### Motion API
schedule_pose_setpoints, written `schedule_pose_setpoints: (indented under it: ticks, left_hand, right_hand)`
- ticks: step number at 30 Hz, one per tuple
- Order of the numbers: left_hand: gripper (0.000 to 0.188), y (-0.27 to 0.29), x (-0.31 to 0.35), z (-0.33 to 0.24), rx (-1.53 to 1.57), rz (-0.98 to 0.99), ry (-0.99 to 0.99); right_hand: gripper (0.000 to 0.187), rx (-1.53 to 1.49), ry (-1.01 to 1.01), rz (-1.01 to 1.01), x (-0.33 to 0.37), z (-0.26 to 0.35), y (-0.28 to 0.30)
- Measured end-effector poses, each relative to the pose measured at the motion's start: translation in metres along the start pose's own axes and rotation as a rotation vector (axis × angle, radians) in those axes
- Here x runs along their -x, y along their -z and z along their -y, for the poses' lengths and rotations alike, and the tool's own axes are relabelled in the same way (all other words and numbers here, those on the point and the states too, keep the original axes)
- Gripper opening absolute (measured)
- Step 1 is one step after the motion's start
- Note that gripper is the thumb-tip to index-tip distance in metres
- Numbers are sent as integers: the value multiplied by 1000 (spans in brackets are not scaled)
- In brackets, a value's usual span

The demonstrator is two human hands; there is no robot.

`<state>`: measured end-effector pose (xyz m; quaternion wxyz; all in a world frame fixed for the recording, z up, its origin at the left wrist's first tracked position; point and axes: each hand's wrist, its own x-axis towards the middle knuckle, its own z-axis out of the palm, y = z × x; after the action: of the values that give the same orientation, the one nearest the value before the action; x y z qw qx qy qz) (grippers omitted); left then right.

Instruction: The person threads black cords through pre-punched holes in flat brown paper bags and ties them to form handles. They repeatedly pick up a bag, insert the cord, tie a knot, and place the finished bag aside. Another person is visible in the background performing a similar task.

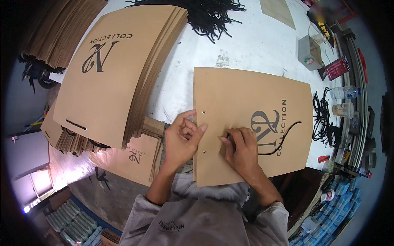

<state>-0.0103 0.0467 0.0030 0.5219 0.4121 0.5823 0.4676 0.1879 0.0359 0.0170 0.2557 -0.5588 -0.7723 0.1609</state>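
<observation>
Over the brown bag [236,98], the right grip [243,151] pinches black cord [282,142]; whether left grip [180,139] clamps is unclear.

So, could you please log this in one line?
left hand: at edge of brown bag; right hand: holding black cord; eyelets: no cord visible

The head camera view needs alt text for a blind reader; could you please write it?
A person's left hand is at the eyeleted edge of a brown paper bag while the right hand holds a black cord over it. A stack of similar bags is at left; loose black cords lie beyond on the white table.
</observation>
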Motion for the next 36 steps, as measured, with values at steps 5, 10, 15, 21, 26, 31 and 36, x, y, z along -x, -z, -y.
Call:
schedule_pose_setpoints:
  ticks: [5, 10, 15, 21, 26, 31, 36]
  left_hand:
    - [50, -3, -2, -2, -49, 87, 5]
    - [47, -9, 2, 0, -9, 83, -46]
    - [39, -21, -1, 15, 47, 96, -115]
    - [32, -21, 6, 8, 188, 113, 32]
    - [31, -19, 3, 15, 234, 167, -4]
    - [27, -12, 1, 14, 133, 192, 44]
    - [25, -14, -2, 8, 185, 231, 0]
  right_hand:
    - [25, -204, -22, -40, 6, 0, 2]
    - [32, -738, -190, 23, -10, 8, 13]
    - [24, -916, -253, 59, -31, -6, 15]
    - [15, -626, -265, 9, -35, 3, 6]
    - [12, -351, -60, 39, -48, 9, 9]
    - [13, -297, 36, 40, -50, 8, 3]
    - [15, -283, 5, 11, -47, 8, -4]
